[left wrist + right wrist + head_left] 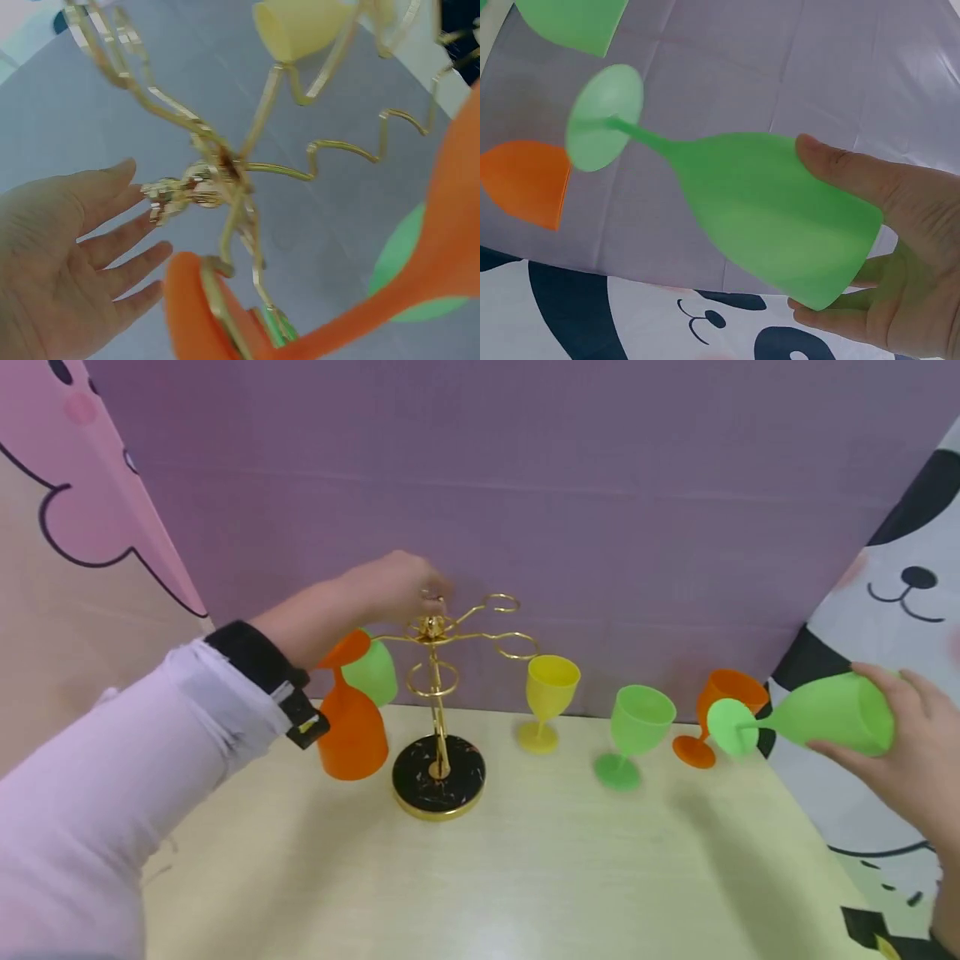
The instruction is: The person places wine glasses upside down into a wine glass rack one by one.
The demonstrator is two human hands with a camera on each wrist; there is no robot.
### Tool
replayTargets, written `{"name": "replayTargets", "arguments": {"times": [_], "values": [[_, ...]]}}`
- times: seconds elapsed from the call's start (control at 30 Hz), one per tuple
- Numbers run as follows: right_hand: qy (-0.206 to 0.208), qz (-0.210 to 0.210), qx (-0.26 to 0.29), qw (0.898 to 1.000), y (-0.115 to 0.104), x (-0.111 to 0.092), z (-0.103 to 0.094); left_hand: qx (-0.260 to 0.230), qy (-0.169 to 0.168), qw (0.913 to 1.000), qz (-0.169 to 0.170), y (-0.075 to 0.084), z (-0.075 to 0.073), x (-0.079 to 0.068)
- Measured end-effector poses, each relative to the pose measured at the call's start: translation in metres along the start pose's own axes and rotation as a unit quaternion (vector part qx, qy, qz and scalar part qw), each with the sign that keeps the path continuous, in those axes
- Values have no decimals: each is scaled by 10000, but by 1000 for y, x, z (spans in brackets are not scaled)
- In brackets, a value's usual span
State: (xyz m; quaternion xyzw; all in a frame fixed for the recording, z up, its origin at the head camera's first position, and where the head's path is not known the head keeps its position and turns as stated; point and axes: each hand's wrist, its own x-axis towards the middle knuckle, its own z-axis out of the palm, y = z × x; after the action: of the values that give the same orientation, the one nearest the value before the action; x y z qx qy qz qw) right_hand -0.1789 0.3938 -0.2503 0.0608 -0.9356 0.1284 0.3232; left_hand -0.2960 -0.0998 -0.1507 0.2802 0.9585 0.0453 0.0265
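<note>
A gold glass rack (438, 693) with looped arms stands on a round black base. Beside its top knob (184, 191) is my left hand (397, 585), fingers fairly straight and apart in the left wrist view; whether they touch it is hard to tell. Upside down on the rack's left side hang an orange goblet (352, 727) and, behind it, a green one (375, 672). At the right, my right hand (918, 735) grips another green goblet (772, 210) by its bowl near the rim. That goblet lies sideways in the air, its foot pointing left.
Upright on the table (525, 860), right of the rack, stand a yellow goblet (552, 689), a green goblet (641, 722) and an orange goblet (723, 697). A purple cloth (562, 527) backs the table. Cartoon-printed panels rise on both sides.
</note>
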Motion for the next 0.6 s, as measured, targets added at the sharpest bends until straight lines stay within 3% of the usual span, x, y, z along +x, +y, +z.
{"name": "replayTargets", "arguments": {"times": [0.17,0.3,0.47,0.6], "values": [[222,556,457,9972,-18,-4,2,-417,629,9971,-31,1,-12,-13],[251,1259,818,9883,-26,-8,5,-793,1338,9877,178,4,-11,-25],[269,1974,1610,9667,-32,-14,17,-1372,2291,9627,434,12,9,-44],[244,2291,2044,9514,-38,-17,28,-1661,3128,9328,671,22,27,-57]]}}
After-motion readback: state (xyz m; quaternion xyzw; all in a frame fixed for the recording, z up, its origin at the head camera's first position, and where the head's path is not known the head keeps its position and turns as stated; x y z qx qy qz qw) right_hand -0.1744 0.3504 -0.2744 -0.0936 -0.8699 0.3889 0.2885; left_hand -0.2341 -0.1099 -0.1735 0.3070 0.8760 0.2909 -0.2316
